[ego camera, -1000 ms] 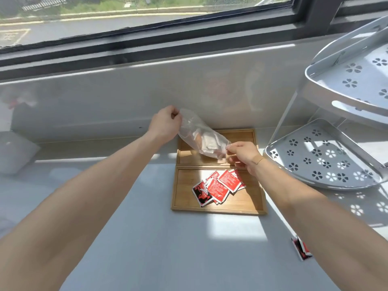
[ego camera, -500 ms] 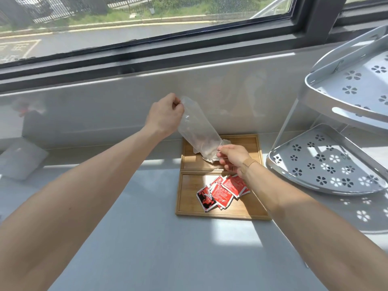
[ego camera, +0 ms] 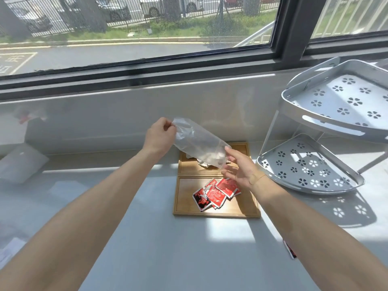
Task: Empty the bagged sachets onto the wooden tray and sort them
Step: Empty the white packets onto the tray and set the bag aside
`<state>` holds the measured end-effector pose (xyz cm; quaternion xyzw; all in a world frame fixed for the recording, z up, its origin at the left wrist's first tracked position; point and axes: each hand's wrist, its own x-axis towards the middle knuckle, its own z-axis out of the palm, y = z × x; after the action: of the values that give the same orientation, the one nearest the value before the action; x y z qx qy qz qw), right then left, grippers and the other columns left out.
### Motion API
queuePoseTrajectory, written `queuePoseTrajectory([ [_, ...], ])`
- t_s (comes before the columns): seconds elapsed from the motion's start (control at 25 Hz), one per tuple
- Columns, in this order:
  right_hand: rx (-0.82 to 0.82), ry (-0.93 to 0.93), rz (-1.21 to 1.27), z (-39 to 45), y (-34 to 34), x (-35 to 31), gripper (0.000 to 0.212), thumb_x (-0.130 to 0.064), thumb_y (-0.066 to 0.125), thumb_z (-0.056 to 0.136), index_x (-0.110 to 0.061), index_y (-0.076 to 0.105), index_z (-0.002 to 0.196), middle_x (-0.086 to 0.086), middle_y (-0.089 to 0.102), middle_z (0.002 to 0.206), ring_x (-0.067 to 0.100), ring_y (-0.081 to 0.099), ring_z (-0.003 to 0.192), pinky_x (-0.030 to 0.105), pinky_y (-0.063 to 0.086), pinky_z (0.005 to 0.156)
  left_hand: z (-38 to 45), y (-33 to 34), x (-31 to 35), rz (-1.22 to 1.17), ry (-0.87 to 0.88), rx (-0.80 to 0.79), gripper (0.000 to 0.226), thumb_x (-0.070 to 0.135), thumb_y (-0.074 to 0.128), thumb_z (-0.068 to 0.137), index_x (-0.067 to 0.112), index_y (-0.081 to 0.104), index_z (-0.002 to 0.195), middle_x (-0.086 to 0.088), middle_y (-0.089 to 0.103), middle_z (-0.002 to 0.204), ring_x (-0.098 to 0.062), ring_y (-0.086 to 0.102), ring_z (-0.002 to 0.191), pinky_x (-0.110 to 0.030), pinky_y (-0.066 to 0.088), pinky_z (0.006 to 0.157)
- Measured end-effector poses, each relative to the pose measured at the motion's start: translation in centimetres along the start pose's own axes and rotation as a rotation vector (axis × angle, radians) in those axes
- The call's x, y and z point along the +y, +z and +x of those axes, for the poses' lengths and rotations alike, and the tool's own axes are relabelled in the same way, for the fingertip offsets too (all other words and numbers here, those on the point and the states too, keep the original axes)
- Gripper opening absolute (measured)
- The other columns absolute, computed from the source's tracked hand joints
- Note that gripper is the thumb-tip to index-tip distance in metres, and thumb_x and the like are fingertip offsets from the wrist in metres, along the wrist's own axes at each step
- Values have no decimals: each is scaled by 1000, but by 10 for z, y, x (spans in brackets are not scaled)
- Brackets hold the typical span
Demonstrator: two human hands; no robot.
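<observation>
A clear plastic bag (ego camera: 199,143) hangs tilted above the far compartment of the wooden tray (ego camera: 216,214). My left hand (ego camera: 159,136) pinches its upper end. My right hand (ego camera: 241,168) is at the bag's lower open end with fingers spread, touching it at most with the fingertips. Pale sachets (ego camera: 204,163) lie in the far compartment under the bag's mouth. Several red sachets (ego camera: 214,193) lie piled in the near compartment. The bag looks nearly empty; its contents are hard to see.
A white two-tier corner rack (ego camera: 315,164) with flower cut-outs stands right of the tray. One red sachet (ego camera: 290,250) lies on the grey counter near my right forearm. A closed grey laptop (ego camera: 21,162) rests at far left. A window wall runs behind.
My right hand let go of the bag's lower end and opened. Pale sachets have dropped into the far compartment. The left hand lifted the bag's top slightly.
</observation>
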<state>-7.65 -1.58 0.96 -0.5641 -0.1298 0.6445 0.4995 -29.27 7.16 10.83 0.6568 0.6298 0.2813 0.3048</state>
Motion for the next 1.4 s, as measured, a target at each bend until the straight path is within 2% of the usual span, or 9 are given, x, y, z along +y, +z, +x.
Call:
queuePoseTrajectory([
  [0.16, -44, 10, 120, -36, -30, 5, 19, -27, 72, 86, -15, 65, 99, 6, 72, 99, 25, 73, 91, 39, 62, 69, -44, 20, -16, -255, -136, -93, 11, 13, 52, 89, 18, 62, 86, 2, 62, 79, -19, 54, 75, -33, 44, 73],
  [0.36, 106, -112, -43, -90, -76, 27, 21, -8, 71, 86, -10, 60, 103, 6, 66, 107, 17, 72, 74, 28, 56, 53, -106, 61, -26, -383, -232, -192, 20, 3, 48, 90, 20, 56, 81, -3, 59, 77, -12, 53, 62, -28, 44, 57],
  [0.44, 181, -116, -26, -117, -96, 38, 39, 3, 71, 82, -10, 52, 114, 12, 67, 90, 18, 69, 62, 22, 50, 42, -130, 79, -27, -403, -249, -261, 23, 0, 46, 90, 20, 55, 82, -7, 59, 80, -14, 53, 62, -30, 45, 59],
  [0.56, 267, -108, 24, -154, -128, 53, 51, 12, 67, 80, -16, 46, 118, 14, 65, 77, 19, 66, 51, 22, 48, 41, -160, 106, -21, -408, -276, -347, 26, -5, 41, 86, 16, 57, 88, -8, 61, 78, -18, 54, 60, -24, 41, 50],
  [0.72, 264, -25, -87, -206, -182, 81, 45, 1, 68, 81, -10, 55, 122, 12, 69, 85, 22, 68, 66, 30, 51, 60, -192, 146, -3, -372, -231, -504, 33, -9, 35, 86, 15, 57, 92, -11, 60, 78, -17, 51, 57, -26, 44, 54],
  [0.8, 291, -3, -76, -230, -208, 94, 30, -14, 74, 81, -11, 64, 109, 8, 68, 90, 25, 67, 76, 34, 53, 69, -207, 167, 7, -307, -180, -580, 37, -9, 35, 85, 18, 60, 89, -9, 63, 79, -17, 50, 57, -26, 39, 52],
  [0.92, 400, 9, 15, -262, -244, 108, 19, -34, 73, 83, -17, 66, 86, 6, 66, 80, 22, 66, 65, 31, 55, 63, -227, 198, 24, -226, -122, -672, 38, -7, 35, 85, 18, 63, 89, -6, 66, 77, -16, 51, 56, -24, 38, 50],
  [1.04, 473, -1, -7, -292, -284, 115, 19, -29, 73, 84, -15, 63, 76, 7, 65, 71, 20, 64, 58, 30, 53, 61, -247, 230, 52, -202, -89, -736, 35, -5, 39, 84, 16, 64, 95, -6, 68, 82, -15, 56, 53, -23, 43, 49],
  [1.4, 775, -140, 99, -355, -397, 112, 14, -25, 67, 90, -11, 66, 87, 3, 67, 69, 16, 65, 54, 24, 48, 50, -307, 337, 166, -253, 13, -847, 14, 13, 53, 90, 20, 62, 97, -6, 68, 92, -18, 58, 69, -27, 46, 58],
])
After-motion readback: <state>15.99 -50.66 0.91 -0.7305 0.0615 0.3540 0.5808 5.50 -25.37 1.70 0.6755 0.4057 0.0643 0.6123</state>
